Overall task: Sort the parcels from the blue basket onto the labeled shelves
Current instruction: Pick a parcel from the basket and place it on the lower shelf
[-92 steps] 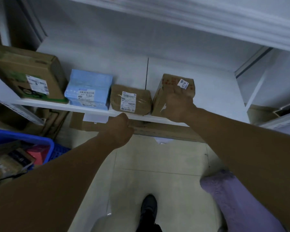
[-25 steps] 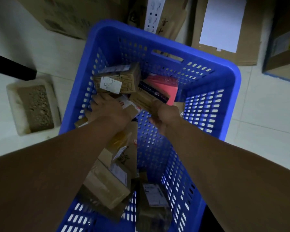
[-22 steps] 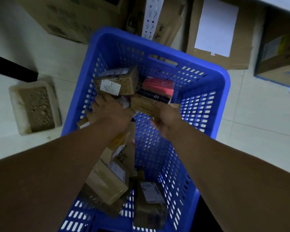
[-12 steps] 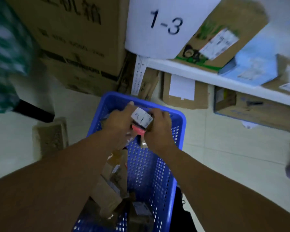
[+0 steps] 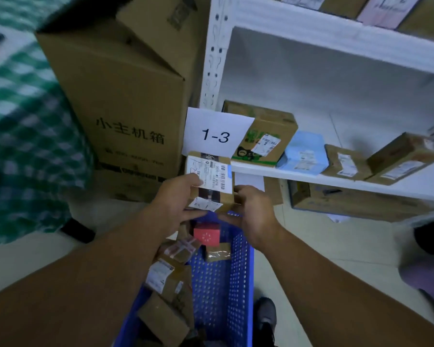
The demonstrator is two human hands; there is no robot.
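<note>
I see the parcel (image 5: 209, 181) above the far end of the basket (image 5: 218, 284), left hand (image 5: 176, 204) at its left side, right hand (image 5: 254, 214) at its right. The 1-3 sign (image 5: 217, 132) hangs behind it; the carton (image 5: 125, 101) stands left of the shelf (image 5: 311, 175).

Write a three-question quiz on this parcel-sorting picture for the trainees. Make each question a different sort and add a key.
1. True or false: only one hand has a grip on the parcel lifted above the basket.
2. What does the paper sign at the shelf's corner read? A) 1-3 B) 2-1 C) 3-4
3. Fill in: the red box lies inside the blue ____.

Key
1. False: the left hand and the right hand both hold it.
2. A
3. basket
</note>
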